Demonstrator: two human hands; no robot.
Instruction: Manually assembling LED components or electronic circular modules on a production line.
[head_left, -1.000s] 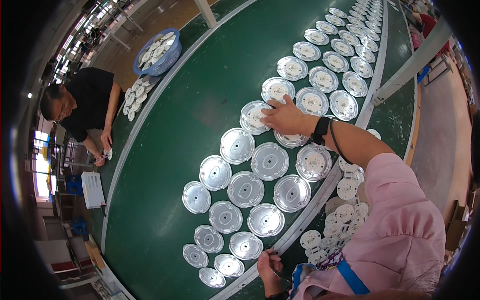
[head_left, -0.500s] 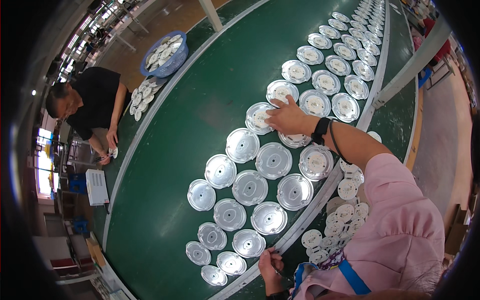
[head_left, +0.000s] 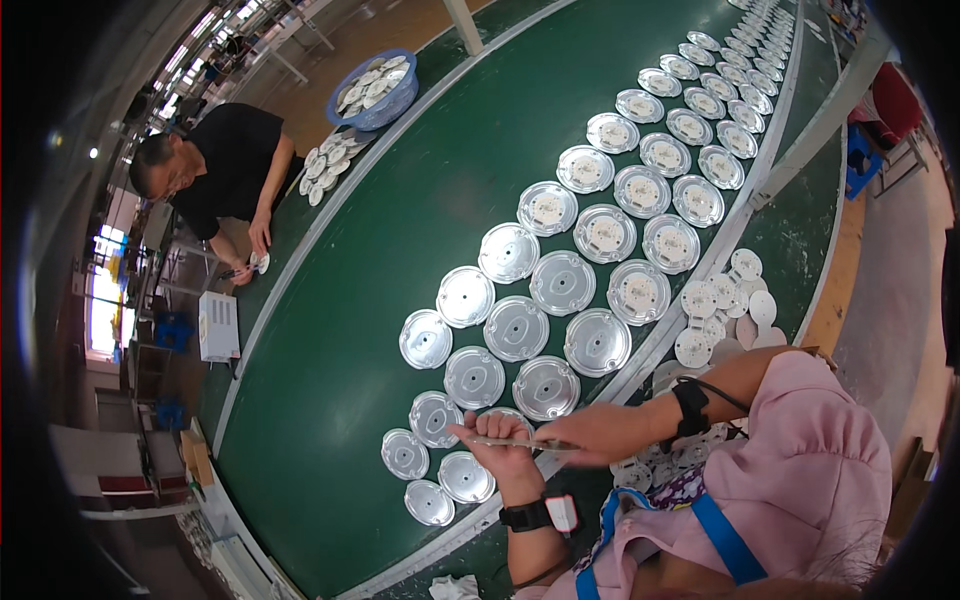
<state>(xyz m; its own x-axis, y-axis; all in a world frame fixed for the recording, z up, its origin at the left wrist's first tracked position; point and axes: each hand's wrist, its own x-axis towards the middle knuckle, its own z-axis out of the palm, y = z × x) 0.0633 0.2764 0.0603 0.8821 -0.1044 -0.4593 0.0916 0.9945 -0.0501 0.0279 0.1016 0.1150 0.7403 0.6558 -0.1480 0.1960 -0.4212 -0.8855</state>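
In front of my body a thin round circuit board is seen nearly edge-on. My left hand lies under its left part, fingers curled at it. On the board's right end, my right hand is closed, partly blurred. Both hands hover above the near edge of the green conveyor belt, over a silver round metal plate that they partly cover. More bare silver plates lie in rows just beyond. Farther along, plates carry white round boards in their middles.
White boards are heaped on the ledge at my right, beside the belt's metal rail. Across the belt a co-worker handles a small board, near a blue basket of boards and a white box. A post rises at right.
My right hand has left the plates up the belt and come back to my left hand, which has risen slightly. A round board is now between them. The view has shifted a little.
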